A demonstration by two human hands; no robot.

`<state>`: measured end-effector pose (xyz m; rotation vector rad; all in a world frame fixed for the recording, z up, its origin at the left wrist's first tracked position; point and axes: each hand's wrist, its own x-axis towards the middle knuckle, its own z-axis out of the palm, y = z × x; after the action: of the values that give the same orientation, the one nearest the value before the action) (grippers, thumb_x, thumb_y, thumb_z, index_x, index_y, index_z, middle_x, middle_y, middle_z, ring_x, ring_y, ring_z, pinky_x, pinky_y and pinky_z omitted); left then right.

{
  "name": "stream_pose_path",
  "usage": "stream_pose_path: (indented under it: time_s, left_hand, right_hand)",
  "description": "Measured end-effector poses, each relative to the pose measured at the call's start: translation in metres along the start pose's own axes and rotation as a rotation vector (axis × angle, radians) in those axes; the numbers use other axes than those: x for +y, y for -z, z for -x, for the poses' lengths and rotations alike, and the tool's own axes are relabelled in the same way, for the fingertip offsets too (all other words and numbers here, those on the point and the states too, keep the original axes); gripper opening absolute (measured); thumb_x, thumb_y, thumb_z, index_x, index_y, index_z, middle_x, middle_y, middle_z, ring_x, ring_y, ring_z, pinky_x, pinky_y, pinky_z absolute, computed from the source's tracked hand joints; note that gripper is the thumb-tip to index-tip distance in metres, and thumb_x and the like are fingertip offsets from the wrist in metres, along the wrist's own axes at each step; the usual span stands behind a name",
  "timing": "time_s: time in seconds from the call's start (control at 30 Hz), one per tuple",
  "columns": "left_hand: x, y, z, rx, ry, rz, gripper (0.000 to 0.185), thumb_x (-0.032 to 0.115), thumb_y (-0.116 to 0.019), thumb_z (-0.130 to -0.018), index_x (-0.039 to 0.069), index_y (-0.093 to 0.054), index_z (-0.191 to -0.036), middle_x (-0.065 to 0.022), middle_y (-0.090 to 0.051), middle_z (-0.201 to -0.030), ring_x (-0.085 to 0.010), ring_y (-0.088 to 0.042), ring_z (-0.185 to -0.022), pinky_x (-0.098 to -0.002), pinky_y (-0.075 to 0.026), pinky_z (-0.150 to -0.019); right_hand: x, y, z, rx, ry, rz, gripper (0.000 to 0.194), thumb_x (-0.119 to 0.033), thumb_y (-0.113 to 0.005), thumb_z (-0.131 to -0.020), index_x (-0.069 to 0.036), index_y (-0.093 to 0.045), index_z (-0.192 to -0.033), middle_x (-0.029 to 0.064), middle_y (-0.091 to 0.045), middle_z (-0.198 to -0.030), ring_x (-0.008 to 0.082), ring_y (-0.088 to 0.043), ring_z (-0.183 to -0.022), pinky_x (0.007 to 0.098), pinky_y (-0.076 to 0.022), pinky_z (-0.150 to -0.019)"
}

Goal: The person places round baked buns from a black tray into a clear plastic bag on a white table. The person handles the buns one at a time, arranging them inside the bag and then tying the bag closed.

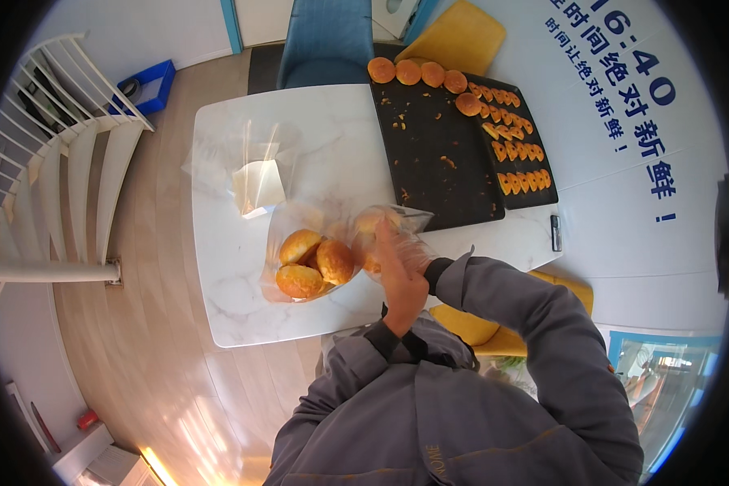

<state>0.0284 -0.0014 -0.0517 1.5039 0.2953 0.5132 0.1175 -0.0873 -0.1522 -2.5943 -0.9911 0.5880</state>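
My left hand (404,291) is bare and reaches up against my right hand (418,252), its fingers on the clear plastic there. Thin clear plastic covers my right hand; whether it is a glove or a bag I cannot tell. Round golden buns (373,220) show blurred through the plastic just beyond the hands. Touching or close beside them on the left, an open-looking clear plastic bag (269,276) lies on the white marbled table (237,316) with three browned buns (335,261) visible inside. My fingers' exact grip is hidden.
A black baking tray (443,182) with crumbs has several round buns (408,71) along its far edge. A second tray (525,199) holds rows of small pastries (522,181). Another clear bag with a white insert (260,187) lies at left. Chairs (325,48) surround the table.
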Motion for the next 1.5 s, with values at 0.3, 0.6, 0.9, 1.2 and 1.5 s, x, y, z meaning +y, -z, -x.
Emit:
stream_pose_path:
  time_s: [0.3,0.6,0.9,1.2,1.5]
  left_hand:
    - [0.009,0.001,0.004,-0.024,-0.02,0.003,0.086,-0.02,-0.045,-0.07,-0.001,-0.026,-0.152,-0.0206,-0.035,-0.155,-0.0369,-0.03,-0.145,-0.0378,-0.02,-0.12]
    - [0.009,-0.001,0.004,-0.043,0.017,0.035,0.091,-0.021,-0.04,-0.065,0.0,-0.026,-0.152,-0.0216,-0.033,-0.155,-0.0375,-0.029,-0.145,-0.0377,-0.021,-0.12]
    - [0.005,0.002,0.0,-0.012,-0.01,-0.004,0.09,-0.018,-0.04,-0.064,-0.002,-0.027,-0.151,-0.0229,-0.038,-0.151,-0.0391,-0.033,-0.142,-0.0398,-0.022,-0.119]
    - [-0.003,-0.013,-0.019,-0.059,-0.086,-0.071,0.086,-0.013,-0.044,-0.068,-0.004,-0.024,-0.151,-0.0247,-0.036,-0.151,-0.0405,-0.033,-0.141,-0.0407,-0.022,-0.118]
    - [-0.009,-0.017,-0.096,-0.005,-0.019,-0.197,0.079,-0.011,-0.055,-0.072,-0.008,-0.028,-0.146,-0.0296,-0.037,-0.146,-0.0442,-0.039,-0.134,-0.0399,-0.031,-0.114]
  right_hand:
    - [0.035,-0.012,-0.012,-0.06,-0.167,-0.195,0.036,-0.035,-0.067,-0.083,-0.006,-0.071,-0.104,0.02,-0.07,-0.104,0.0345,-0.065,-0.103,0.0386,-0.05,-0.085]
    - [0.034,0.011,0.003,-0.067,-0.241,-0.295,0.046,-0.036,-0.073,-0.078,-0.006,-0.067,-0.114,0.0188,-0.068,-0.111,0.0303,-0.062,-0.108,0.0342,-0.0478,-0.09]
    - [-0.011,0.04,0.012,-0.068,-0.192,-0.001,0.04,-0.024,-0.068,-0.083,-0.001,-0.062,-0.115,0.0226,-0.065,-0.112,0.0363,-0.06,-0.106,0.0373,-0.0474,-0.089]
    - [0.02,0.025,0.006,0.092,-0.04,0.001,0.039,-0.027,-0.07,-0.083,0.0,-0.061,-0.11,0.0225,-0.067,-0.108,0.0394,-0.063,-0.101,0.0404,-0.0501,-0.084]
    - [-0.068,0.215,0.022,0.295,-0.287,-0.422,0.047,-0.026,-0.069,-0.084,0.0,-0.06,-0.122,0.0218,-0.068,-0.109,0.037,-0.066,-0.102,0.0377,-0.0514,-0.086]
